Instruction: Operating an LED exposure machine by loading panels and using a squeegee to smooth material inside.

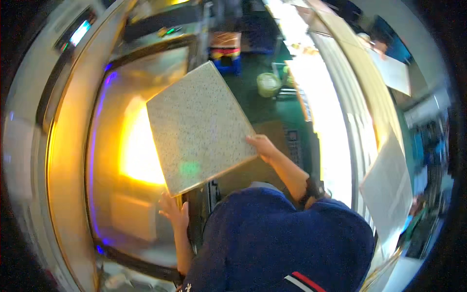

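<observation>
A square, light grey speckled tile [199,121] is held up in front of me, tilted, with a small green light spot near its lower edge. My right hand [262,147] grips its right corner, thumb on the upper face and the other fingers hidden beneath. Just below the tile's lowest corner is my left hand [173,211], fingers spread and thumb apart. Whether its fingertips touch the corner I cannot tell. Under the tile's left side lies a dark-framed, glossy surface [131,209] with a strong yellow glare on it.
A long, brightly lit ledge [335,131] runs along my right. Beyond it leans a pale panel [389,190], and farther off a person holds a white sheet [393,73]. A whitish bucket [268,85] stands on the green floor ahead. A lit screen [80,33] is at far left.
</observation>
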Demonstrator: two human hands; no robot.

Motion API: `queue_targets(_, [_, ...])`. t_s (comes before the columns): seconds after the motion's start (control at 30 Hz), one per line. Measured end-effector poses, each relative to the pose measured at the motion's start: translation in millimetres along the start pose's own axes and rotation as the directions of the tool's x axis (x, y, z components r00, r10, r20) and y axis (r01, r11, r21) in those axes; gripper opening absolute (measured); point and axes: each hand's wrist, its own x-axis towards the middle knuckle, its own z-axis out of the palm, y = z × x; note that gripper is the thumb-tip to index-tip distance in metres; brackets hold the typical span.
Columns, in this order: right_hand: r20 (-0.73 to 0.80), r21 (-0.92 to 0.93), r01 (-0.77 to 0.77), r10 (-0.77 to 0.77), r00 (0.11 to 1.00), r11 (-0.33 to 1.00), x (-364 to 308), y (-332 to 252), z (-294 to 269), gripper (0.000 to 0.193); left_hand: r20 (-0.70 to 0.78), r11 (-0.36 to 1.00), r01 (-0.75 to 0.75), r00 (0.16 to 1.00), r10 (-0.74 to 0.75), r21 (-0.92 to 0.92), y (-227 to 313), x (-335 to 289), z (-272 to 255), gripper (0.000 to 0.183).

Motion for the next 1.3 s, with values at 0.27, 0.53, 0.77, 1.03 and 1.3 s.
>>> queue_targets(0.27, [-0.551,0.146,0.434,-0.291,0.782,0.889,-69.4,-0.1,-144.3,0.041,-0.029,0.931,-0.19,0.981,0.19,-0.311,92.4,12.4,35.0,0.077])
queue_targets(0.53, [-0.831,0.199,0.491,-0.119,0.543,0.848,48.5,-102.2,-255.9,0.031,0.303,0.816,-0.459,0.769,0.563,-0.352,206.9,13.8,51.4,0.065])
queue_targets(0.77, [-0.733,0.373,0.804,-0.384,0.561,0.463,29.6,-80.7,-259.7,0.043,0.539,0.662,-0.596,0.407,0.737,-0.455,246.8,10.6,67.0,0.062])
queue_targets(1.03, [-0.69,-0.196,0.838,-0.679,0.251,0.509,-258.3,24.5,-147.8,0.065,0.461,0.713,-0.503,0.546,0.7,-0.488,227.1,64.7,76.7,0.06])
queue_targets(1.3, [-0.964,-0.021,0.928,-0.255,0.08,0.371,-318.4,-34.2,-183.5,0.052,0.163,0.753,-0.643,0.735,0.658,-0.14,230.1,134.1,4.2,0.056])
